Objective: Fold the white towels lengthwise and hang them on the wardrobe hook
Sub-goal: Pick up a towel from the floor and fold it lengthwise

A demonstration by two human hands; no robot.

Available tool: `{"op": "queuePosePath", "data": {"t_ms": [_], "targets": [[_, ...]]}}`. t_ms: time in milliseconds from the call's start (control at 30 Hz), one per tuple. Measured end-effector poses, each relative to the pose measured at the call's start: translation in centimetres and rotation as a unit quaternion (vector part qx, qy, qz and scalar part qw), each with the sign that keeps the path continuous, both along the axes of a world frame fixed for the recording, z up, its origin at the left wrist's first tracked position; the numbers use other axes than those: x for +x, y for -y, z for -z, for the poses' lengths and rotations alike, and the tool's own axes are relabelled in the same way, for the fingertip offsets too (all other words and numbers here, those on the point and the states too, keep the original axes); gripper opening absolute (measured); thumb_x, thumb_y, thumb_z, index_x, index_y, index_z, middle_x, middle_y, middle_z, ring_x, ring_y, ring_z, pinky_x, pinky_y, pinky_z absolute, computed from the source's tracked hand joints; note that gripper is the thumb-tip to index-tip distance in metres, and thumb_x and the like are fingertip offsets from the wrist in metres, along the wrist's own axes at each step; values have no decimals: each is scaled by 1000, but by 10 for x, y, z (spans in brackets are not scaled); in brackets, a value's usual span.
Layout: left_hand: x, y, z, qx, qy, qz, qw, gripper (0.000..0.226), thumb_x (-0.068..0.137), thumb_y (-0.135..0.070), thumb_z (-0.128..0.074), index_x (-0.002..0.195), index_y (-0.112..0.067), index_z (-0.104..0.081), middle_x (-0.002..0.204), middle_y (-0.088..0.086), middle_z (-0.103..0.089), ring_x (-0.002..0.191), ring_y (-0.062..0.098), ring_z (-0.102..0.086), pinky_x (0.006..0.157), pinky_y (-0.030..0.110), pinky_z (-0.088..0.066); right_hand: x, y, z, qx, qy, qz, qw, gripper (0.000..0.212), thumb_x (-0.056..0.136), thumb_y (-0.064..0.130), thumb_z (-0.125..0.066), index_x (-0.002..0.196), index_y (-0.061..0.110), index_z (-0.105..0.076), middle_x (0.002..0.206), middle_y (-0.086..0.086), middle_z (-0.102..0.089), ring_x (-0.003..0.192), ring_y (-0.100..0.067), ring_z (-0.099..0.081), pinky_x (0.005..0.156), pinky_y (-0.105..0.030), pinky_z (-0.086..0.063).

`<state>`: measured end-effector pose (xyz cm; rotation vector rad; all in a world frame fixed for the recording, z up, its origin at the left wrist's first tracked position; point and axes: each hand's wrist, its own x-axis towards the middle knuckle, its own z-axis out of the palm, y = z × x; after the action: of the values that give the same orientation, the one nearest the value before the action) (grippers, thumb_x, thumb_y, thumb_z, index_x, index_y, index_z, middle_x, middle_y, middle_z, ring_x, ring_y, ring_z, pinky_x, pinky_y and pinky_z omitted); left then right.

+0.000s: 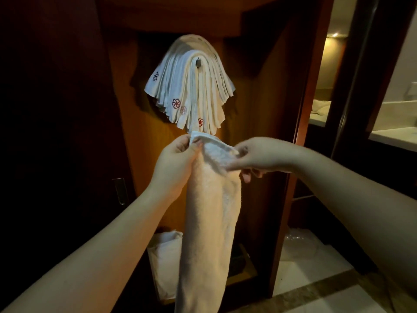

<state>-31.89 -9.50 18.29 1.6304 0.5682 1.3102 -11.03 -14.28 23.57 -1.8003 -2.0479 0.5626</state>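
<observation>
Checking for readable text: none legible. Only markings are embroidered pinwheel/flower logos on the hung towels (191, 86), three reddish near the lower edges and one dark one on the outermost left towel; no letters resolvable.

Held towel (209, 211): white terry, looks cream under the warm light, folded into a long narrow strip hanging straight down between both forearms, lower end running out of the bottom of the frame. Top end has a flat-woven hem band, brighter white and smoother than the looped pile below. Top edge sits just below the bottom tips of the hung stack, apart from it.

Left hand (176, 161): closed, pinching the top left corner of the strip, hem folded over the fingers. Right hand (259, 157): closed, thumb and fingers gripping the top right corner of the hem, remaining fingers curled under.

Hung stack: many white towels draped over one small metal hook (198, 62), fanning out both sides into a dome shape, layered edges visible as thin stripes.

Hook is on the back panel of a wardrobe (146, 154), glossy reddish-brown wood veneer. More white fabric (167, 256) piled low in the wardrobe, behind the held strip. Floor (316, 279) at lower right is pale polished tile with a darker border band.
</observation>
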Motion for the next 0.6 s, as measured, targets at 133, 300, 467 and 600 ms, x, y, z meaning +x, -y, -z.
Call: {"op": "queuePosePath", "data": {"t_ms": [133,300,467,600], "targets": [[-8,-11,-5,-6,-12,-28,1000,17,89,-41,-62,98,-36,-76,100,-6,-74,95,14,-71,81,33,-55,45,-4,15,-96,159,-5,983,19,93,51,-63,102,35,-65,81,18,-75,66,1,-68,60,-20,-46],[-19,-18,-5,58,-80,-110,989,17,98,-45,-54,97,-45,-71,94,-12,-75,85,7,-72,67,23,-55,70,1,13,130,189,43,972,37,90,57,-60,118,32,-62,110,17,-58,88,1,-54,66,-17,-38],[-24,-15,2,72,-94,-132,984,24,103,-34,-52,95,-48,-70,95,-16,-74,83,2,-71,60,15,-53,56,16,49,273,-80,59,957,13,91,43,-66,91,31,-63,89,7,-64,80,-8,-61,62,-25,-47],[-15,-6,10,95,-83,-144,981,20,104,-42,-49,99,-50,-67,96,-21,-71,84,-2,-68,59,12,-50,49,17,62,305,-295,59,904,19,82,45,-68,95,53,-58,97,13,-68,86,-4,-69,69,-17,-55]]}}
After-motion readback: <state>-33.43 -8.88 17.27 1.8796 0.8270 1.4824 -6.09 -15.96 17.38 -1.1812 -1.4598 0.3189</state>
